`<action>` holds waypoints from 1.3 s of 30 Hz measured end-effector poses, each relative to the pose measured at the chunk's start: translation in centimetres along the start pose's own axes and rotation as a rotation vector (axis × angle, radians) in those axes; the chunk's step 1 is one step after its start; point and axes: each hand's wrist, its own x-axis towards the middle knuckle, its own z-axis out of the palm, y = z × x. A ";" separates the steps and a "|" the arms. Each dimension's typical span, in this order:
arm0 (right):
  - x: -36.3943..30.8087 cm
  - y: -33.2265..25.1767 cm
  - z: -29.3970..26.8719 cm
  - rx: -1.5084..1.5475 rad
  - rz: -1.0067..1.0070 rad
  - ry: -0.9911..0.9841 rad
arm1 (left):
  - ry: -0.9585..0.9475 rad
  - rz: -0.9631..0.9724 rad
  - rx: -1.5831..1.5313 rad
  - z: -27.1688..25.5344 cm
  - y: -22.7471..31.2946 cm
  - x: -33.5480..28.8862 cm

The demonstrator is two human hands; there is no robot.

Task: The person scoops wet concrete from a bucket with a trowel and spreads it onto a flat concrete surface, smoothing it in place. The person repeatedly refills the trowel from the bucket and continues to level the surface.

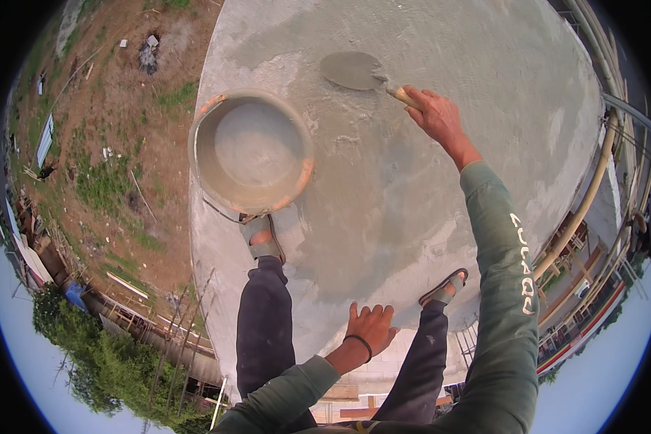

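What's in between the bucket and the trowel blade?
Just grey, rough cement surface between the bucket and the trowel blade, as the head view shows.

Right hand (441, 119) gripping, left hand (372, 328) loose.
The right arm (503, 267) stretches far forward, its hand angled leftward, fingers (417, 95) closed; the left arm (286, 394) slants low across the body, its hand back-up, fingers slightly curled, thumb (393, 333) apart.
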 end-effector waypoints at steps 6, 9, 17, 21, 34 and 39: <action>-3.7 -1.6 3.6 0.084 0.013 -0.036 | -0.038 -0.018 0.049 0.6 0.3 0.2; -9.7 -4.0 4.7 0.015 -0.140 -0.194 | -0.047 -0.034 0.014 1.0 0.0 0.3; -9.6 -6.1 6.9 0.130 0.032 0.086 | -0.031 -0.036 0.075 3.5 -0.5 0.3; -12.7 -7.3 8.5 0.037 -0.170 -0.068 | -0.004 -0.036 0.092 4.6 -0.6 0.5; -12.8 3.3 4.6 0.095 0.174 0.211 | -0.149 -0.053 0.118 7.3 0.1 0.2; -20.6 -1.7 7.1 0.023 -0.046 -0.103 | -0.138 -0.036 0.163 7.2 0.0 0.5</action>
